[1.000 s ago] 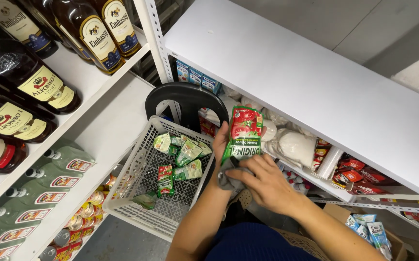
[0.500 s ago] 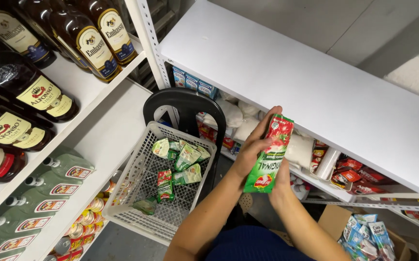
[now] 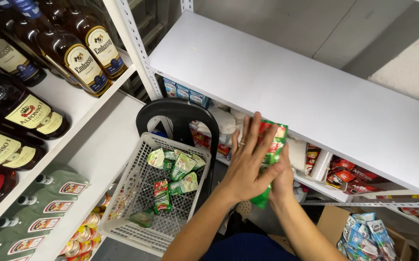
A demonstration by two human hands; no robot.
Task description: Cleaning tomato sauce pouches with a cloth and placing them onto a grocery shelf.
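Note:
A green and red pouch pack (image 3: 272,147) is held upright between both my hands, just under the edge of the white shelf board (image 3: 316,92). My left hand (image 3: 249,162) lies flat against its near face, fingers spread upward. My right hand (image 3: 283,179) grips it from behind and below, mostly hidden. To the left stands a white plastic basket (image 3: 127,208) with a black handle (image 3: 178,113), holding several green and red pouches (image 3: 180,169).
Dark liquor bottles (image 3: 74,53) fill the upper left shelves, with green pouches and cans below them. The lower shelf behind my hands holds red packets (image 3: 345,169) and white bags (image 3: 221,121). A cardboard box with blue cartons (image 3: 369,237) sits at bottom right.
The pouch pack has travelled from above the basket to the right and up toward the shelf edge. My left hand has shifted onto its front face.

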